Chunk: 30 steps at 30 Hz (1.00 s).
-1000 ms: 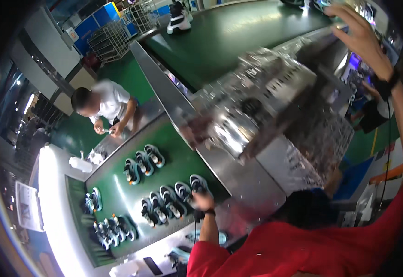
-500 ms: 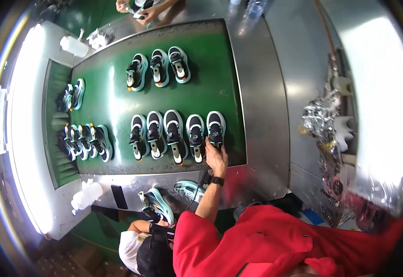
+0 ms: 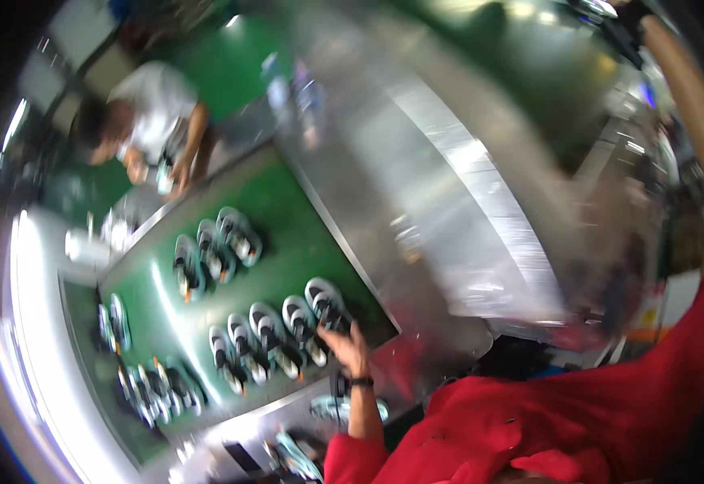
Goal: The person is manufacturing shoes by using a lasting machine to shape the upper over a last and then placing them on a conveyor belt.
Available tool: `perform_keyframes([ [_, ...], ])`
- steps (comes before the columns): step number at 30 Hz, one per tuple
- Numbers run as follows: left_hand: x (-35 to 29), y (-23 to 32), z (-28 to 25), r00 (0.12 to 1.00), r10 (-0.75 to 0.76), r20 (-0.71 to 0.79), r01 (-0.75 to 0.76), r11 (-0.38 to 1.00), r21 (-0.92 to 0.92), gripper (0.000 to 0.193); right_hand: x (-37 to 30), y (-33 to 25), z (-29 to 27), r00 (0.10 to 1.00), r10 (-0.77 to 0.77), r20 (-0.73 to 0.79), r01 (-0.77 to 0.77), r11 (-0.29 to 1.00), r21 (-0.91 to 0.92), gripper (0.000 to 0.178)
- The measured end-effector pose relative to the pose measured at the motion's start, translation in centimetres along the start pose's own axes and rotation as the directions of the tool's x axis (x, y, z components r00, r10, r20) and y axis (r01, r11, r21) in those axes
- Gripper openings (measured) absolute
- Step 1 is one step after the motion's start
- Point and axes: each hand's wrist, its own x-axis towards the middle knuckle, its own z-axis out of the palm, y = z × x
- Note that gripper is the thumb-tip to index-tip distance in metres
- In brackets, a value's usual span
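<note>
Black-and-white running shoes with pale teal soles stand in rows on a green belt (image 3: 287,189). My left hand (image 3: 350,350) is at the heel of the rightmost running shoe (image 3: 325,302) in the near row, its fingers and thumb around the heel. That shoe rests on the belt beside several others like it (image 3: 266,327). My right arm reaches out to the far upper right. There my right hand (image 3: 638,18), dark and blurred, is by a dark object (image 3: 610,24) whose kind I cannot make out; its fingers do not show clearly.
Three shoes (image 3: 216,250) form a far row; more shoes (image 3: 160,393) stand at the left by the bright machine opening (image 3: 39,315). A co-worker (image 3: 154,113) handles a shoe across the belt. A metal table edge (image 3: 319,194) and blurred plastic-wrapped goods (image 3: 497,266) lie right.
The view has swung right, so the belt appears tilted and lower left. My right arm has come into view, stretched far right. My left hand stays at the same shoe's heel.
</note>
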Motion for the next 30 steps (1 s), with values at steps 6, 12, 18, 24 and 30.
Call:
perform_keyframes([
  [6,-8.2,13.7,-0.1,0.736,0.344,0.584,-0.081,0.900,-0.428,0.055,-19.4,2.4,-17.5,0.951,0.208,-0.227,-0.161,0.965,0.209,0.054],
  [12,-21.9,33.8,-0.8,-0.086,0.654,0.752,0.397,0.714,-0.576,0.061,-40.3,0.0,-23.7,0.772,0.562,-0.297,-0.380,0.783,0.493,0.048],
  [18,-39.7,44.1,3.7,-0.290,0.735,0.613,0.637,0.626,-0.450,0.084,-60.9,-5.3,-25.5,0.381,0.914,-0.141,-0.749,0.395,0.532,0.057],
  [24,-58.9,38.0,1.8,-0.570,0.529,0.629,0.563,0.809,-0.171,0.041,-82.8,-14.6,-26.5,-0.036,0.974,-0.226,-0.564,0.167,0.809,0.069],
  [30,-74.9,28.8,-2.4,-0.718,0.283,0.636,0.173,0.957,-0.231,0.041,-97.0,-24.5,-27.2,-0.608,0.646,-0.462,-0.613,-0.012,0.790,0.063],
])
